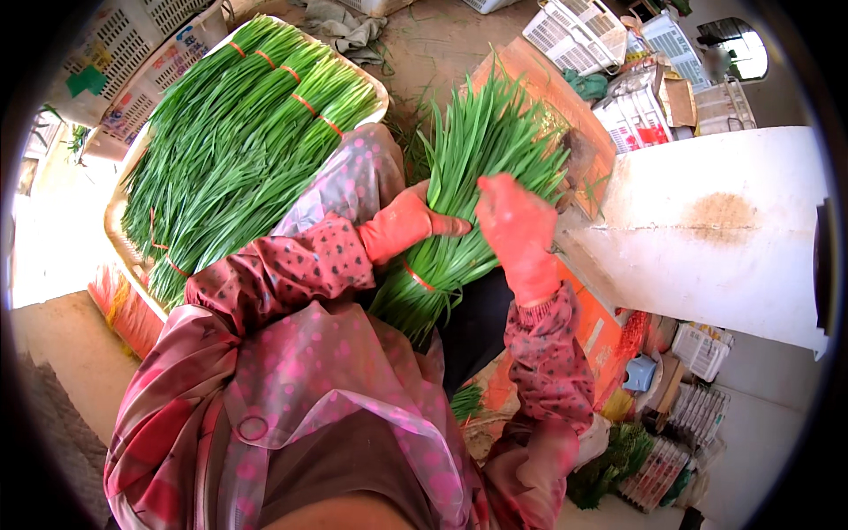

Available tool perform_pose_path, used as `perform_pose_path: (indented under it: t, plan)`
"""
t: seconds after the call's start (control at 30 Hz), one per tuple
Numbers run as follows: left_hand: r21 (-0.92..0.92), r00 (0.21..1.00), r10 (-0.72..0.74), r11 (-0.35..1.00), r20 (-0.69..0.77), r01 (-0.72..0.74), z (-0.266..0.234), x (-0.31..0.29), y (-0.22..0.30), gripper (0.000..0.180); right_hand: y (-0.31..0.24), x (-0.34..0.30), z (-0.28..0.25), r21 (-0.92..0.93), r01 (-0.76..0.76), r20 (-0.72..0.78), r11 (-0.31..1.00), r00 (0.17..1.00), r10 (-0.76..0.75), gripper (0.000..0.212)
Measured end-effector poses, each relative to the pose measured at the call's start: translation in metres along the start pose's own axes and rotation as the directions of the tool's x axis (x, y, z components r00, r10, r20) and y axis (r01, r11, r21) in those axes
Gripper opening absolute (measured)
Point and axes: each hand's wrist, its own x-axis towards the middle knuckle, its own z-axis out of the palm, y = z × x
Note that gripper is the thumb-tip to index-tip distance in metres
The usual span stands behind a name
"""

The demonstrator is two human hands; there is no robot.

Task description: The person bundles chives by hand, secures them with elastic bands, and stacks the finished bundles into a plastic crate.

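Note:
A thick bunch of garlic chives [477, 150] lies across my lap, its leaf tips fanned out away from me. A red band [418, 275] circles its near part. My left hand [408, 226], in a coral rubber glove, is wrapped round the bunch from the left, thumb laid across the leaves. At the bunch's right side is my right hand [517, 225], gloved alike and slightly blurred. Its fingers are curled closed against the leaves; what they pinch, if anything, is hidden. To the left, several banded bunches of chives [238, 150] lie side by side in a shallow cream basket [116, 212].
A white panel [715, 230] juts in from the right, near my right arm. Plastic crates [579, 35] stand at the back right, more crates [132, 53] at the back left. An orange board [508, 66] lies beyond the bunch. Loose greens [614, 464] sit at the lower right.

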Motion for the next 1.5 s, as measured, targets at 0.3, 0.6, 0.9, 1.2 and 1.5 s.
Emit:
perform_pose_path:
  t: [0.3,0.6,0.9,1.2,1.5]
  plan:
    - [-0.127,0.987,-0.082,0.99,-0.136,0.065,-0.018,-0.003,0.006,0.045,-0.04,-0.057,-0.034,0.392,-0.691,0.364,0.608,0.723,0.587,0.02]
    - [-0.081,0.981,-0.088,0.994,-0.171,0.075,-0.021,-0.004,0.003,0.041,-0.053,-0.069,0.022,0.156,-0.458,0.137,0.875,0.888,0.44,0.021]
    - [-0.281,0.964,-0.128,0.958,-0.231,0.06,-0.027,-0.006,0.005,0.043,0.058,-0.091,-0.047,0.458,-0.793,-0.062,0.401,0.422,0.905,0.026]
    - [-0.313,0.951,-0.173,0.946,-0.258,0.087,-0.033,0.007,0.001,0.04,-0.067,-0.051,-0.018,0.435,-0.659,0.173,0.614,0.73,0.661,0.035]
    - [-0.352,0.96,-0.154,0.934,-0.236,0.063,-0.031,-0.004,0.003,0.041,-0.001,-0.051,-0.009,0.442,-0.821,0.083,0.362,0.439,0.894,0.023]
